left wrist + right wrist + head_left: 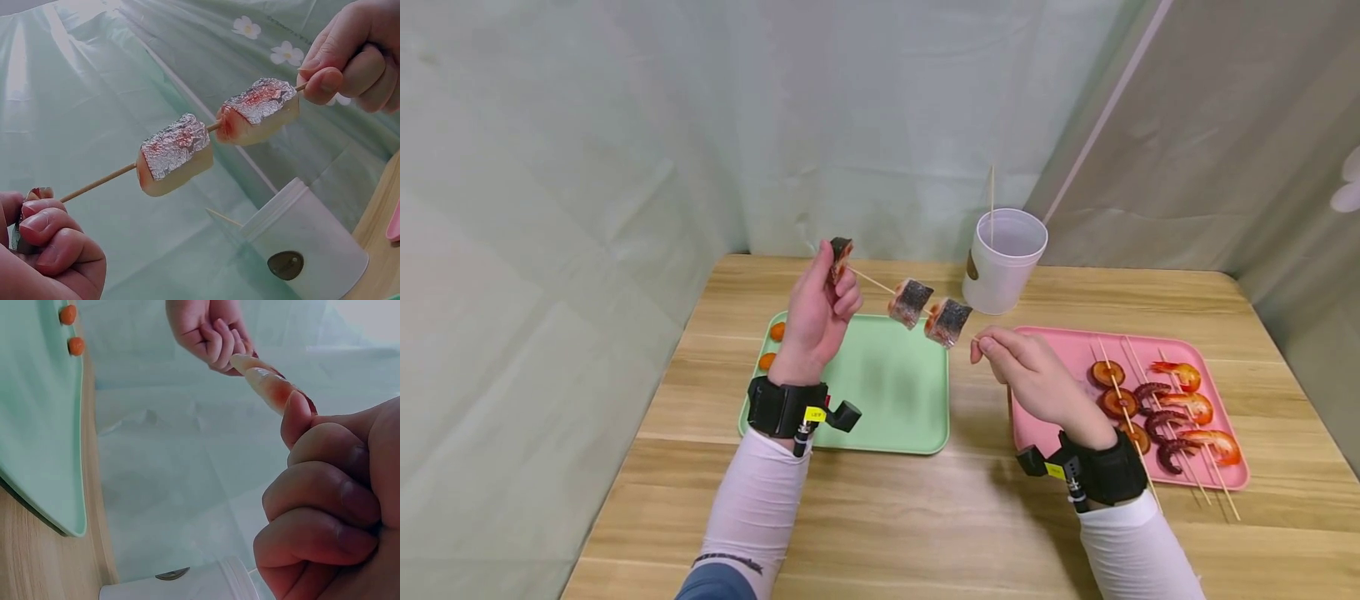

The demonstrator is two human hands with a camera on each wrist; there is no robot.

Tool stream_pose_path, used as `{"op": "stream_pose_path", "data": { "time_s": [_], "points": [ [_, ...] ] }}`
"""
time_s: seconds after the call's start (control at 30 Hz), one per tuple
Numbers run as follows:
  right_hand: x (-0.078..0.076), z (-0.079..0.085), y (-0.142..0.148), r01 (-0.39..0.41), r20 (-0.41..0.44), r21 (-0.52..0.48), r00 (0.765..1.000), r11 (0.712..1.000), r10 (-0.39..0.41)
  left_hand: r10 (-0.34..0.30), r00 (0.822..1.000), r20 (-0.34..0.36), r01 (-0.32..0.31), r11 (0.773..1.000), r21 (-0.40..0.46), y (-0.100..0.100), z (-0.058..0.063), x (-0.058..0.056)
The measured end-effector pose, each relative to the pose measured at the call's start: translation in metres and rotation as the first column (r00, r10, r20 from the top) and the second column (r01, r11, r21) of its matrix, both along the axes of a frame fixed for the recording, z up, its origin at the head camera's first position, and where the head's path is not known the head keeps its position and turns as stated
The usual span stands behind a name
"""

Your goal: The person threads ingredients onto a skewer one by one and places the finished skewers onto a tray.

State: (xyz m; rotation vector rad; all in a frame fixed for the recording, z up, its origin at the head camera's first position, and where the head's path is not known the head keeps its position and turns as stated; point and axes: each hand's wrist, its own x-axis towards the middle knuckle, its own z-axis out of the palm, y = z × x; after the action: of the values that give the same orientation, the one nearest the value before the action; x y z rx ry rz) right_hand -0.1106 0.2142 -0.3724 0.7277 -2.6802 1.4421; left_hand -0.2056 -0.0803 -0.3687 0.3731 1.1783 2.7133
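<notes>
A wooden skewer is held in the air between my two hands. Two fish pieces with dark skin are threaded near its right part, one fish piece beside another; in the left wrist view their undersides look silvery like foil. My left hand pinches a third, similar fish piece at the skewer's left end, the fingers hiding much of it. With thumb and curled fingers, my right hand grips the skewer's right end, close past the last piece. Below the left hand lies a green tray.
Two small orange balls lie at the green tray's left edge. A pink tray under my right forearm bears skewers of mushroom slices, octopus tentacles and shrimp. Behind stands a white bucket holding a thin stick.
</notes>
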Motion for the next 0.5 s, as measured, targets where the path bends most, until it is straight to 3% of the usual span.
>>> {"op": "stream_pose_path", "data": {
  "time_s": [0.5],
  "points": [
    [0.0016,0.0011,-0.0006,-0.003,0.006,-0.014,1.000,1.000,0.003,-0.014,1.000,-0.026,0.013,1.000,-0.015,-0.0010,-0.0007,0.0010]
  ]
}}
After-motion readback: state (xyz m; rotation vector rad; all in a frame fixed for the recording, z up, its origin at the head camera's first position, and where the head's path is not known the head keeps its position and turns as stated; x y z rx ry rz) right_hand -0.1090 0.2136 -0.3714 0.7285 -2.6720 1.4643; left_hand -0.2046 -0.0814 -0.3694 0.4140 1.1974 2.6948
